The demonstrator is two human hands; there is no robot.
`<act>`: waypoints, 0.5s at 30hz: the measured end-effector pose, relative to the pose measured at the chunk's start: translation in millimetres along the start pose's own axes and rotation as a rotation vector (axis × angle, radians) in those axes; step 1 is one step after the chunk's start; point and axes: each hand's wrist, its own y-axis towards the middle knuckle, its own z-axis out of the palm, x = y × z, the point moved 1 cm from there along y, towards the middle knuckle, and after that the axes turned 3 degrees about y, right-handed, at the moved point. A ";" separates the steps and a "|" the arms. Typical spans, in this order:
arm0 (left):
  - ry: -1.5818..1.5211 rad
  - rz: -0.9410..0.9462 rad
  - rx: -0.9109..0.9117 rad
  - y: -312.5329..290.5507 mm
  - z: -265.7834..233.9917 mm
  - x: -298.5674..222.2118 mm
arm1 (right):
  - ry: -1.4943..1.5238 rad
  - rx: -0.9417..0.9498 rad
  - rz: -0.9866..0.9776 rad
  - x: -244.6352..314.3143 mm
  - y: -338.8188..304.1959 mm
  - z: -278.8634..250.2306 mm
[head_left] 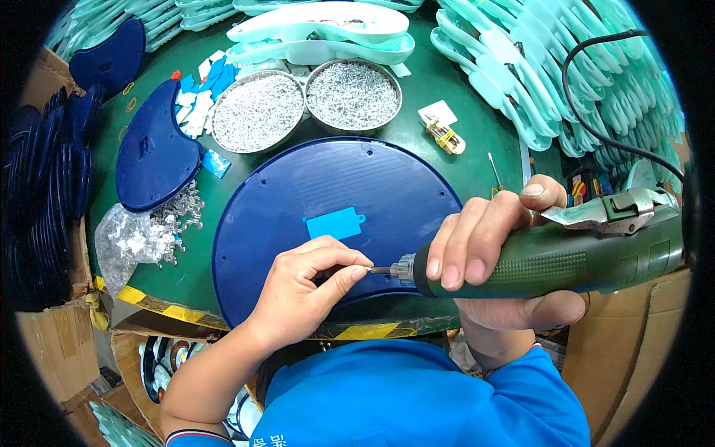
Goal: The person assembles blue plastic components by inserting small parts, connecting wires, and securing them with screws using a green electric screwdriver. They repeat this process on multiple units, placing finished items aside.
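Note:
My right hand (pixel 480 238) is wrapped round a green electric screwdriver (pixel 551 261), held nearly level with its bit pointing left. My left hand (pixel 302 287) is closed in a pinch right at the tip of the bit (pixel 381 270); whatever small thing sits between the fingertips is hidden. Beneath both hands lies a large dark blue curved plastic panel (pixel 268 216) with small holes along its edge. On the panel rests a light blue rectangular plate (pixel 334 223) with a little looped tab.
Two round bowls of small screws (pixel 258 112) (pixel 354 94) stand beyond the panel. Left are a smaller blue panel (pixel 153 153) and a plastic bag (pixel 126 242) with metal parts. Mint-green shells (pixel 514 82) pile up behind and right. A black cable (pixel 581 112) hangs at right.

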 end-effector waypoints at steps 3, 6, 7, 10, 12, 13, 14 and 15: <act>0.032 -0.046 0.034 0.3 -3.1 -5.3 | -0.008 -0.009 0.017 0.6 0.0 1.3; 0.099 0.038 0.026 -0.1 -2.1 -7.6 | -0.029 -0.022 0.049 3.8 1.0 6.1; 0.127 0.070 0.027 -0.1 -0.7 -8.1 | -0.040 -0.032 0.063 5.8 0.0 7.6; 0.319 0.253 0.035 -0.9 2.3 -7.4 | -0.096 -0.104 0.159 11.5 -3.9 15.4; 0.592 0.488 0.042 -1.4 3.2 -2.9 | -0.142 -0.167 0.250 14.3 -6.0 19.1; 0.649 0.609 0.051 -1.0 4.5 -9.0 | -0.163 -0.191 0.287 15.4 -6.4 21.6; 0.650 0.613 0.055 0.9 4.4 -7.1 | -0.193 -0.212 0.333 17.8 -7.1 20.8; 0.651 0.616 0.060 2.8 3.7 -3.4 | -0.217 -0.231 0.372 19.0 -7.4 20.8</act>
